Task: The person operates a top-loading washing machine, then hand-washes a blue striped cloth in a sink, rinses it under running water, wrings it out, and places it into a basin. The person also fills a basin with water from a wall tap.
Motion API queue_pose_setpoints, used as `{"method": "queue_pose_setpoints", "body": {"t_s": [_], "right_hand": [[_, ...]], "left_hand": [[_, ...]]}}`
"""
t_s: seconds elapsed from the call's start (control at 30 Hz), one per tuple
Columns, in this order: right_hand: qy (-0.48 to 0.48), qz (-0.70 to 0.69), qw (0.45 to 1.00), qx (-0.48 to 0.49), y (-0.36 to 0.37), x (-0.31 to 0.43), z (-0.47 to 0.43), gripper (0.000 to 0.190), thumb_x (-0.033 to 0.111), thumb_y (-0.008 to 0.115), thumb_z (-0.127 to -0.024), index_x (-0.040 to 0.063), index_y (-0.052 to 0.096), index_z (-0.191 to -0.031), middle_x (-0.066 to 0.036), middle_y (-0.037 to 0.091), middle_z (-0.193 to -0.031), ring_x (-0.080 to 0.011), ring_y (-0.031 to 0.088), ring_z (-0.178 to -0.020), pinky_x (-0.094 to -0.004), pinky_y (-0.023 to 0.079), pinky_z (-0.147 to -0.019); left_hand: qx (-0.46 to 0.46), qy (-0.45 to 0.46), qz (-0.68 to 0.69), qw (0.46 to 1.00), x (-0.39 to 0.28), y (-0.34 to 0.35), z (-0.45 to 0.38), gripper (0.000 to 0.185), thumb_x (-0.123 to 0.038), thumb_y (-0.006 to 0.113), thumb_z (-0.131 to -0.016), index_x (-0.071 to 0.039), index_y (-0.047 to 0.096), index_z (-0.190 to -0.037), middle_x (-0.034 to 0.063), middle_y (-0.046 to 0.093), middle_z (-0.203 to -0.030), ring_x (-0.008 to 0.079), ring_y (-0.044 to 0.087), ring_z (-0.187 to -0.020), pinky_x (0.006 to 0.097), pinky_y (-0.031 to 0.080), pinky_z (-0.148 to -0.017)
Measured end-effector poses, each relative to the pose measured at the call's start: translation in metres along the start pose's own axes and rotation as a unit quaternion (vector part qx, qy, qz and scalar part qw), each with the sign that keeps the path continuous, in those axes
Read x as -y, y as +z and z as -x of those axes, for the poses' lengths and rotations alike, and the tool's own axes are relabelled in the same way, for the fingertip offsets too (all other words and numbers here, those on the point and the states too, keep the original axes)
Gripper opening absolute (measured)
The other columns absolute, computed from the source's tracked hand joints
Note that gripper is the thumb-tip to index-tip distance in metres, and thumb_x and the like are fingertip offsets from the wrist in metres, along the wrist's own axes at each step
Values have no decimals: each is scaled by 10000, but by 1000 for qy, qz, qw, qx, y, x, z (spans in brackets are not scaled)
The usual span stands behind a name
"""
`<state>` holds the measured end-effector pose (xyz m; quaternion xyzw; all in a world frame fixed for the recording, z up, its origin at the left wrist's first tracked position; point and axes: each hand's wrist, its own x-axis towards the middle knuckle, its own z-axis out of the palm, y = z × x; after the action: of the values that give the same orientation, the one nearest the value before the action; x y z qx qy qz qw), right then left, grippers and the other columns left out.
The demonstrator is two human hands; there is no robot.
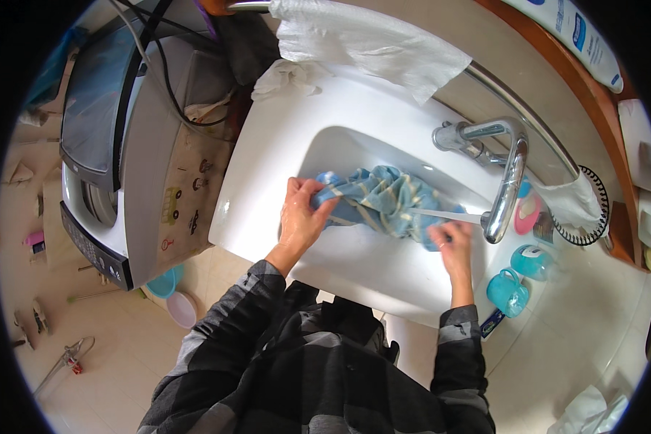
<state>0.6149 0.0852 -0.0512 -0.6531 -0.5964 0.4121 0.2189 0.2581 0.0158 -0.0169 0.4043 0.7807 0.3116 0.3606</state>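
Observation:
A wet blue cloth with pale stripes (388, 198) lies bunched in the basin of a white ceramic sink (260, 163). My left hand (304, 211) grips its left end between thumb and fingers. At the cloth's lower right edge is my right hand (451, 236), somewhat blurred, with its fingers curled round a bit of the fabric. Water runs from the chrome faucet (507, 184) onto the cloth from the right.
A washing machine (141, 163) stands at the left. White cloths (363, 40) hang on a metal rail behind the sink. A teal cup (504, 293), a teal bottle (529, 262) and a toothpaste tube (492, 324) sit at the right rim. Basins (182, 309) are on the floor.

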Motion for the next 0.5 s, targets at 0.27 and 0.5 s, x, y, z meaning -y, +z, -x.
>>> {"method": "queue_pose_setpoints", "body": {"t_s": [0.27, 0.5], "right_hand": [[43, 288, 951, -104, 99, 11, -23, 838, 383, 828, -772, 96, 447, -1461, -174, 578, -1331, -362, 585, -1184, -479, 495, -953], [-130, 127, 981, 73, 82, -13, -29, 589, 175, 808, -755, 132, 599, -1304, -132, 569, -1201, -372, 535, -1163, -472, 469, -938]], "left_hand": [[149, 94, -105, 979, -14, 86, -58, 954, -610, 751, -809, -176, 343, -1554, 195, 359, -1536, 426, 459, -1342, 479, 473, -1038], [227, 130, -187, 947, -15, 111, -76, 412, -299, 659, -882, -143, 648, -1264, 73, 585, -1329, 353, 516, -1264, 445, 521, -909]]}}
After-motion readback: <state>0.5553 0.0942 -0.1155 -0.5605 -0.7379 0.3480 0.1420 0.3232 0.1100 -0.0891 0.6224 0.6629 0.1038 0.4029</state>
